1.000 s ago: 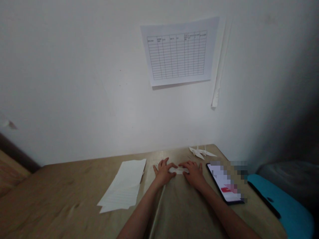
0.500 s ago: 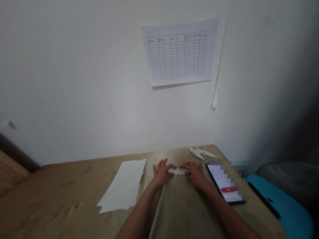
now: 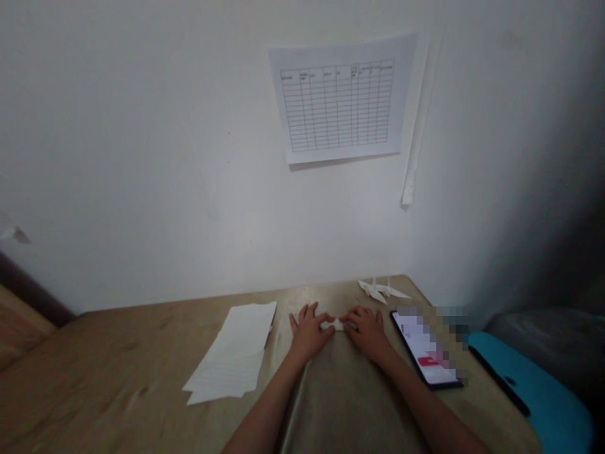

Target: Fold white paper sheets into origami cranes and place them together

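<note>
Between my two hands a small folded piece of white paper point(image 3: 338, 325) lies on the brown table point(image 3: 326, 403), mostly covered by fingers. My left hand point(image 3: 311, 328) pinches its left side with thumb and forefinger, the other fingers spread on the tabletop. On the right side, the fingers of my right hand point(image 3: 365, 328) close on the paper, fingertips nearly meeting those of the left. Behind the right hand stand folded paper cranes point(image 3: 378, 291), overlapping so their number is hard to tell.
Left of my hands lies a small stack of white paper sheets point(image 3: 234, 353). A phone point(image 3: 428, 353) with a lit screen rests right of my right forearm. Beyond the table's right edge is a blue seat-like object point(image 3: 534, 391). A printed table sheet point(image 3: 343, 101) hangs on the wall.
My hands have drawn slightly closer together on the paper, and less of it shows between them. The sheets, phone and cranes have stayed in place.
</note>
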A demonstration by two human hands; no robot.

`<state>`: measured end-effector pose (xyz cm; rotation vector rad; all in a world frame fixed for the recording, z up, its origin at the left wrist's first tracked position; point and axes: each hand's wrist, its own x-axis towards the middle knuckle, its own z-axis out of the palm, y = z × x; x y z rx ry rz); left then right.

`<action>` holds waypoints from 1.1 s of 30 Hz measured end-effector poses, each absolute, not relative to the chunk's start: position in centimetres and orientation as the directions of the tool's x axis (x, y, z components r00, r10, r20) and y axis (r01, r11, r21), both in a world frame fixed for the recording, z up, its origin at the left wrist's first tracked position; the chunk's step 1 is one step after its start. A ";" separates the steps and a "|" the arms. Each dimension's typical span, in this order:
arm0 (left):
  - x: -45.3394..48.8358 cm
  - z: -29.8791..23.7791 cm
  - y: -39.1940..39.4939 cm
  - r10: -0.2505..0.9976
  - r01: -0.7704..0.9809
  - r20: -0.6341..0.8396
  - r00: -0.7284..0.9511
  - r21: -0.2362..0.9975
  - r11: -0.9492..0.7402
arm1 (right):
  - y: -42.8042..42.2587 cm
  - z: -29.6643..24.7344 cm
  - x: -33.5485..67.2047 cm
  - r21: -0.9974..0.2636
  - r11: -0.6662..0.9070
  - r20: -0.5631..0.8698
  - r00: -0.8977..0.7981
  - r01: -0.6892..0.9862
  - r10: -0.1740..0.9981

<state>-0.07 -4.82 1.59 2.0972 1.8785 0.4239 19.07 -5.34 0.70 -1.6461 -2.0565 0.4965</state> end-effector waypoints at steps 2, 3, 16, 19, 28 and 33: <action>0.3 1.4 -4.8 0.994 0.909 0.047 0.097 0.402 -0.108 | -5.3 0.6 18.8 -0.533 0.217 0.138 -0.169 0.818 0.976; 0.4 1.3 -4.9 0.994 0.911 0.056 0.094 0.398 -0.108 | -5.3 0.6 18.6 -0.528 0.214 0.145 -0.162 0.822 0.976; 0.1 1.5 -4.4 0.996 0.911 -0.005 0.091 0.404 -0.081 | -4.9 0.7 18.7 -0.521 0.179 0.101 -0.148 0.835 0.984; -0.2 1.9 -4.3 0.994 0.904 -0.036 0.107 0.419 -0.082 | -4.8 0.9 18.9 -0.536 0.162 0.075 -0.144 0.829 0.987; -1.0 2.3 -4.4 0.991 0.895 -0.049 0.128 0.436 -0.094 | -4.9 0.5 19.5 -0.575 0.183 0.076 -0.171 0.797 0.982; -1.3 1.9 -4.3 0.992 0.901 -0.020 0.128 0.421 -0.108 | -4.7 0.1 20.1 -0.590 0.220 0.087 -0.210 0.776 0.974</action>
